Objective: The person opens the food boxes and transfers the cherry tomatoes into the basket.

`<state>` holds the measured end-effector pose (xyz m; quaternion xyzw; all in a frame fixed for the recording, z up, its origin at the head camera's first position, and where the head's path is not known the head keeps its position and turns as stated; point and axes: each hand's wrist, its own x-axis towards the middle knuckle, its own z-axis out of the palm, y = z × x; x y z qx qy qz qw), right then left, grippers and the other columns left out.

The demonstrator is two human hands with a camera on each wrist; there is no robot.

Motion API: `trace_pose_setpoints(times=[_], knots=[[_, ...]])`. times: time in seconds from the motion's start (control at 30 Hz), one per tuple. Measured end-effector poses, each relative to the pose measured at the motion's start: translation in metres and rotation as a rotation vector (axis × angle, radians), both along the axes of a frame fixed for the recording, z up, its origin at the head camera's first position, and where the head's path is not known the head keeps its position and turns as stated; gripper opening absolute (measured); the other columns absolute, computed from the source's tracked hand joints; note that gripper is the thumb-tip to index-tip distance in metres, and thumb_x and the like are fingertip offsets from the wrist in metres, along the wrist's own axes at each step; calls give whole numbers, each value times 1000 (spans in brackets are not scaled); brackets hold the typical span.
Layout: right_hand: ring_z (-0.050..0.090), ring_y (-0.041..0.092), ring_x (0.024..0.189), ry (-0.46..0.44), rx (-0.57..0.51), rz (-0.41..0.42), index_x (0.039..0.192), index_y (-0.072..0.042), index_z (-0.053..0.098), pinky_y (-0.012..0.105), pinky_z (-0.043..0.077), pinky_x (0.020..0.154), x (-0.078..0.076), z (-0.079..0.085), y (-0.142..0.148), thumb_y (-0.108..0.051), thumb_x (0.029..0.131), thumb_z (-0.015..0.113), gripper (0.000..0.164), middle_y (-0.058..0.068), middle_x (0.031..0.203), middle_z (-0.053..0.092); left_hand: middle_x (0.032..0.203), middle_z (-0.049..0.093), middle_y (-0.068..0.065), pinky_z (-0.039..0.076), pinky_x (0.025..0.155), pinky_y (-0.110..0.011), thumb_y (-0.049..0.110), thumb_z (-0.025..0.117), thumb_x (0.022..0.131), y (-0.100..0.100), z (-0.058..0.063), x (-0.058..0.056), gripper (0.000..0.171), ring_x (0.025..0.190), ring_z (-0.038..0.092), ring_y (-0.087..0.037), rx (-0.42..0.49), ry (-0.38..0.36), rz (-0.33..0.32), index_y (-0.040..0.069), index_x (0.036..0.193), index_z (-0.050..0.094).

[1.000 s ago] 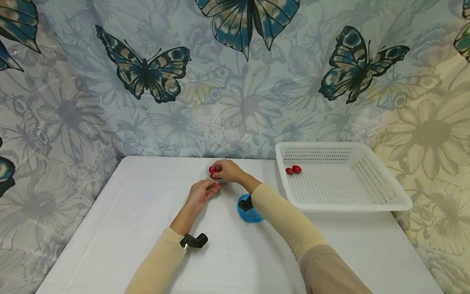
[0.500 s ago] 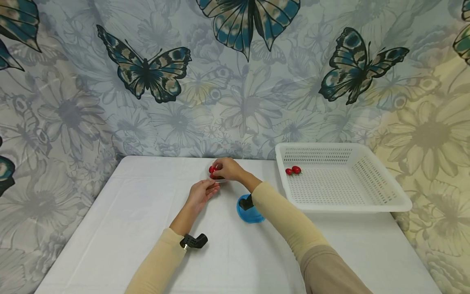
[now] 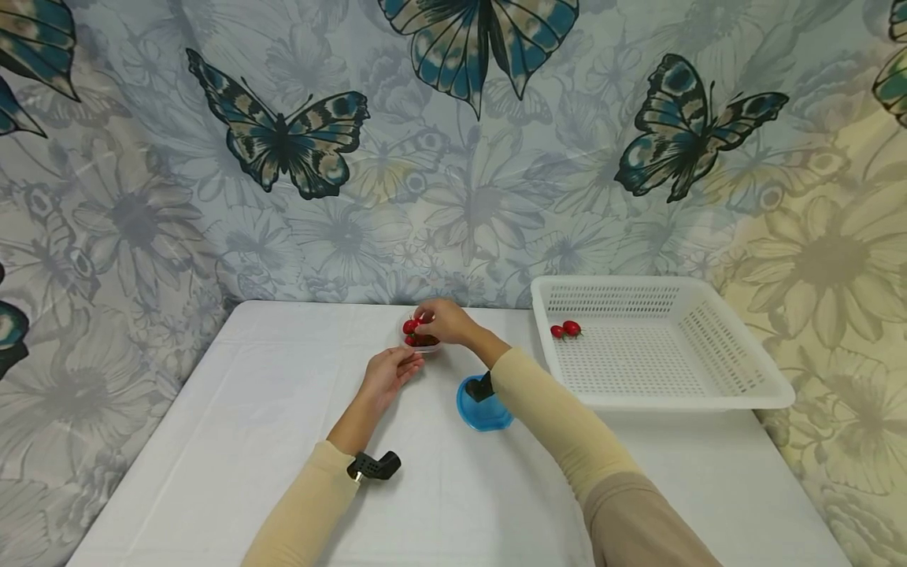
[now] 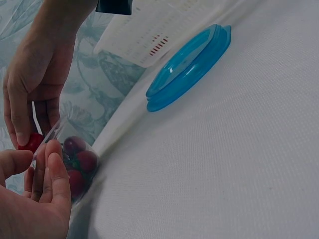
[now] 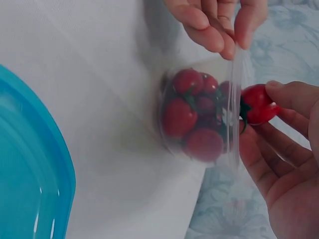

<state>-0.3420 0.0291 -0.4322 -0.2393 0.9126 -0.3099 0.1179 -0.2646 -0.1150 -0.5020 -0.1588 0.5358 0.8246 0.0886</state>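
Observation:
A clear plastic container holding several red tomatoes with green stems stands toward the table's far edge. My left hand pinches its near rim between thumb and fingers, as the right wrist view shows. Above the container's opening, my right hand pinches one small red tomato, its green stem end close to the rim. In the left wrist view that tomato is partly covered by fingers.
A blue lid lies on the white table under my right wrist. To the right stands a white perforated basket with two tomatoes at its left side. A patterned cloth hangs behind the table.
My right hand has risen slightly and drawn a little to the right, uncovering more tomatoes in the container. My left hand stays on the rim.

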Motion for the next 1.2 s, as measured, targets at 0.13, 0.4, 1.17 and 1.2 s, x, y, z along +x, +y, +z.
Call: trace_pose_setpoints(times=[0.13,0.4,1.17,1.2], knots=[[64,25,102,8,-4,11,114,-6,67,36,54,87,-1,3,2,-18,90,69,27,13,110,70,87,69,-3,58,74,-19,10,54,98,-1,0,0,19,86,71,-12,-12,11,0,-3,112,54],[65,25,101,14,5,7,116,-6,65,33,55,83,-9,17,9,-20,92,67,27,13,113,69,83,69,0,57,73,-19,9,54,98,-2,1,0,15,80,70,-9,-7,-6,9,-1,109,55],[64,29,99,122,72,-36,116,-3,64,40,54,86,-31,67,53,-17,91,66,28,17,111,68,81,69,-1,57,71,-18,9,54,98,1,3,2,14,75,69,-8,-13,-7,2,-1,107,56],[64,29,99,122,77,-36,116,-3,64,40,54,86,-32,70,55,-18,91,66,29,17,111,68,80,69,0,57,71,-18,9,54,98,1,2,2,13,75,69,-8,-11,-8,7,-1,106,56]])
